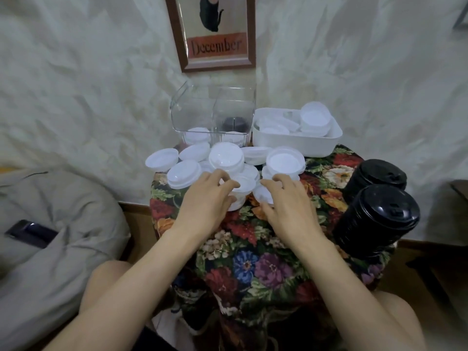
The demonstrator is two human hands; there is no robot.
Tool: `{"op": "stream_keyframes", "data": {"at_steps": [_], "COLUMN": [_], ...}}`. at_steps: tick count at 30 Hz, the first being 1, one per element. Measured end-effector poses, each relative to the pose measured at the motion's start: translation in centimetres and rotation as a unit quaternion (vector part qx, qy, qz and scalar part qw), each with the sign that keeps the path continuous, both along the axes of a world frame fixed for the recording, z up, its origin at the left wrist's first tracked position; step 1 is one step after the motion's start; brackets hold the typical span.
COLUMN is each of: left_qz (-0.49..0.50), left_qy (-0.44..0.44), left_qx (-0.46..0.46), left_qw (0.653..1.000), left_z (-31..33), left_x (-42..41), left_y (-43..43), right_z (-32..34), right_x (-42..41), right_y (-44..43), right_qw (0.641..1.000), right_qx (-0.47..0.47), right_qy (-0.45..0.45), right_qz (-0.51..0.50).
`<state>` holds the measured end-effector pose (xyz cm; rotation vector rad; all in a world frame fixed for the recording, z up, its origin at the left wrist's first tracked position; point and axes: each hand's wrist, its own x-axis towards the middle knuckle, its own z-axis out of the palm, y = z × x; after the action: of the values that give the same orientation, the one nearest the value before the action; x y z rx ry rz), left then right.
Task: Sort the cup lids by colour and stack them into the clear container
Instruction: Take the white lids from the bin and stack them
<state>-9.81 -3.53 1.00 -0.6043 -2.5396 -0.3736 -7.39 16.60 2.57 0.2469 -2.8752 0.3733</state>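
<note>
Covering table: floral cloth, seemingly.

Light soft, dim, indoor, slightly greenish cast. Wall evenly lit, faint mottled shadows toward 1 o'clock. Strong wide-angle bend at edges: picture frame at 12 o'clock leaned, forearms stretched toward 6 o'clock. Overall slightly soft; fingertips of left hand blurred. White lids near blown out, little surface detail. Clear container showed pale reflections. Black lid stacks at 3 o'clock carried small glossy highlights. Corners at 5 and 7 o'clock dark.
</note>
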Motion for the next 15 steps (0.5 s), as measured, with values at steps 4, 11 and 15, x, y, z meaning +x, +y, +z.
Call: {"op": "stream_keyframes", "data": {"at_steps": [4, 11, 15], "left_qz": [-0.005, 0.02, -0.001], "left_qy": [0.013, -0.029, -0.15], "left_qx": [0.022, 0.181, 0.352], "left_qw": [1.0, 0.983, 0.924], "left_z": [-0.4, 0.4, 0.6], "left_x": [0.6, 5.8, 8.1], "left_y": [-0.2, -0.7, -0.3], "right_z": [-0.7, -1.0, -0.6], "right_x": [-0.3, -0.5, 0.9], "right_y": [0.3, 0.9, 1.1], "right_qw": [1.0, 0.996, 0.954], "right_qx": [-0.008, -0.083, -0.3], "right_qy": [-0.007, 0.027, 0.027], "right_qz": [-0.014, -0.005, 0.011]}}
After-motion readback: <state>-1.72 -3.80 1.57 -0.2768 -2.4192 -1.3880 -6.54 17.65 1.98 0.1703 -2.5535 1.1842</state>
